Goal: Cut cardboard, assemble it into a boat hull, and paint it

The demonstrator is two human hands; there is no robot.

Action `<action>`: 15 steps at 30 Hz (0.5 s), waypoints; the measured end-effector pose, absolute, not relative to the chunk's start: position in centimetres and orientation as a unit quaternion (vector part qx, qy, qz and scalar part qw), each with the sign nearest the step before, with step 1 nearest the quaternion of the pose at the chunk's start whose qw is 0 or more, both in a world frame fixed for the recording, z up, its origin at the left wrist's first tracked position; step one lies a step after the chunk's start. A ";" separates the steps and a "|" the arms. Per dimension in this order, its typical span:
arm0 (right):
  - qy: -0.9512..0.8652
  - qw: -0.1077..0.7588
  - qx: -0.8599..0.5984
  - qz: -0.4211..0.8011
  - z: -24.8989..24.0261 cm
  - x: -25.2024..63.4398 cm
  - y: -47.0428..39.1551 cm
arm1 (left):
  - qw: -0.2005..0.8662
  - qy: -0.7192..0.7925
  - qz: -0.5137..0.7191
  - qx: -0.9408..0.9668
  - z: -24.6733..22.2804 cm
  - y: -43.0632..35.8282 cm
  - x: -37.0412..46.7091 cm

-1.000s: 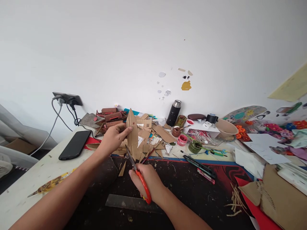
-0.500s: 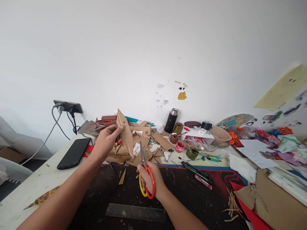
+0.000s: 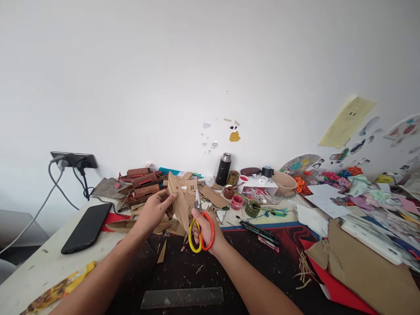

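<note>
My left hand (image 3: 158, 209) pinches a long, pointed piece of brown cardboard (image 3: 179, 202), held tilted above the dark mat. Just to its right, my right hand (image 3: 207, 231) grips scissors (image 3: 197, 202) by their red and yellow handles, with the blades pointing up and away from me. The blades are beside the cardboard and look almost closed. Beyond both hands lies a heap of cardboard scraps (image 3: 213, 195). A clear ruler (image 3: 182, 297) rests on the dark mat (image 3: 246, 271) nearer to me.
A black phone (image 3: 86, 228) lies at the left, near red-brown cardboard pieces (image 3: 146, 180). A black bottle (image 3: 223, 169) stands by the wall, with paint jars (image 3: 236, 201) in front. Cutters (image 3: 259, 232) lie on the mat's right part. Large cardboard (image 3: 370, 258) sits at the right.
The view has shifted. My left hand and the cardboard are lower and closer to my right hand. The scissors' blades, slightly higher in view, now appear nearer the cardboard.
</note>
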State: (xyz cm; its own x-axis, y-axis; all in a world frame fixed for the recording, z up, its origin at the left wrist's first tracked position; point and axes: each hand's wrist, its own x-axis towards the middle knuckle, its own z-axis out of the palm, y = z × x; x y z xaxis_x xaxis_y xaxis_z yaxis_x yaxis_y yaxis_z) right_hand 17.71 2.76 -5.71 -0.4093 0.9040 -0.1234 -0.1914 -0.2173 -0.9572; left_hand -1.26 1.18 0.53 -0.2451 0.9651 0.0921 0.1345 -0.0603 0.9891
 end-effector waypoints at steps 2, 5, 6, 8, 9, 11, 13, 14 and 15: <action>-0.476 0.413 -0.374 0.680 -5.8 17.5 3.4 | 0.389 0.560 0.561 0.469 0.3 1.2 -1.2; -0.461 0.427 -0.371 0.684 -6.2 17.3 4.2 | 0.400 0.553 0.583 0.440 0.0 1.4 -1.4; -0.459 0.429 -0.368 0.686 -6.4 17.3 4.3 | 0.402 0.552 0.590 0.430 -0.1 1.5 -1.6; -0.464 0.429 -0.360 0.687 -6.7 17.6 4.4 | 0.406 0.548 0.603 0.413 -0.3 1.6 -1.7; -0.472 0.426 -0.356 0.685 -6.9 17.7 4.3 | 0.409 0.546 0.608 0.406 -0.3 1.7 -1.7; -0.493 0.416 -0.352 0.678 -7.2 18.2 4.2 | 0.416 0.546 0.609 0.398 -0.5 1.8 -1.6; -0.507 0.407 -0.355 0.672 -7.4 18.6 4.1 | 0.423 0.550 0.598 0.401 -0.6 1.7 -1.4; -0.508 0.404 -0.360 0.670 -7.4 18.8 4.1 | 0.425 0.554 0.590 0.406 -0.6 1.7 -1.3; -0.510 0.402 -0.365 0.667 -7.5 19.0 4.1 | 0.426 0.557 0.583 0.410 -0.6 1.6 -1.2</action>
State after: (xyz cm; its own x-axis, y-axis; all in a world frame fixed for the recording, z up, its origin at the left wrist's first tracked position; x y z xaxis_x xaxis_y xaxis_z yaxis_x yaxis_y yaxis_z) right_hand 19.04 4.13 -7.46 -0.4106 0.9085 -0.0774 -0.1645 -0.1572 -0.9738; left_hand -1.16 1.64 -0.59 -0.2998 0.9540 0.0035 -0.0399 -0.0163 0.9991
